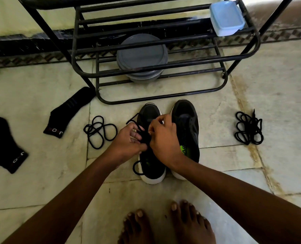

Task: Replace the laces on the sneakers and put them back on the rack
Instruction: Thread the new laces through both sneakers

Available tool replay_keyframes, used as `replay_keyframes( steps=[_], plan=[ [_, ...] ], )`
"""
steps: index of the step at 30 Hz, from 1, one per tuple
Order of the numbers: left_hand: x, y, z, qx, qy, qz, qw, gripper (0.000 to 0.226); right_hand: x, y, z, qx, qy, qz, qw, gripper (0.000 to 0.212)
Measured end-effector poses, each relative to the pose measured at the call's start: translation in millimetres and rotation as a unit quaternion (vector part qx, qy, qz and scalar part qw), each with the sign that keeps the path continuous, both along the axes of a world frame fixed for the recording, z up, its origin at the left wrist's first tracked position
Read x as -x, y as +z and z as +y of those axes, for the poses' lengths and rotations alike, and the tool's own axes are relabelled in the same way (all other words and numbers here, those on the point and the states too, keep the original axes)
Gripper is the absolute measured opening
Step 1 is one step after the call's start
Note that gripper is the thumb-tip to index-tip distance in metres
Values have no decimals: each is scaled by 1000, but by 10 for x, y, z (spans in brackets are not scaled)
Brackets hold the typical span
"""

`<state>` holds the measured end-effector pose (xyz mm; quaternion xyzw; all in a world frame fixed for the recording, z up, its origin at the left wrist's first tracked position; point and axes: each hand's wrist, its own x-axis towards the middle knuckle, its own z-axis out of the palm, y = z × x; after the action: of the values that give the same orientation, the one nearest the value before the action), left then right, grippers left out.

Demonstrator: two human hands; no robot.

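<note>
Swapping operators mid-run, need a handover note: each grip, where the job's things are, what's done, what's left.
Left grip, a bare hand: pinches the black lace over the left black white-soled sneaker.
Right grip: pinches the same lace.
Both sneakers stand side by side on the floor in front of the black metal rack; right black sneaker untouched.
Loose black lace coil lies left of the pair, bundled black lace to the right.
Done: nothing racked; which laces are old or new, cannot tell.
Left: finish lacing both, rack the pair.
</note>
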<state>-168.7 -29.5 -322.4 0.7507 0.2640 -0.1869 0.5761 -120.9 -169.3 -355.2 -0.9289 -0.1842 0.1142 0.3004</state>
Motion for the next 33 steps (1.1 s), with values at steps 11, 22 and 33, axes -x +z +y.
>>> replay_keyframes(
  steps=[11,22,33],
  plan=[
    [-16,-59,-1,23,8,18,1000,52,-94,630,-187,-411,-108,93,900,6],
    [-6,-67,-22,15,20,19,999,48,-469,748,-441,161,177,44,970,26],
    [24,-78,-22,19,21,10,1000,49,-508,876,-587,-275,82,113,951,17]
  ],
)
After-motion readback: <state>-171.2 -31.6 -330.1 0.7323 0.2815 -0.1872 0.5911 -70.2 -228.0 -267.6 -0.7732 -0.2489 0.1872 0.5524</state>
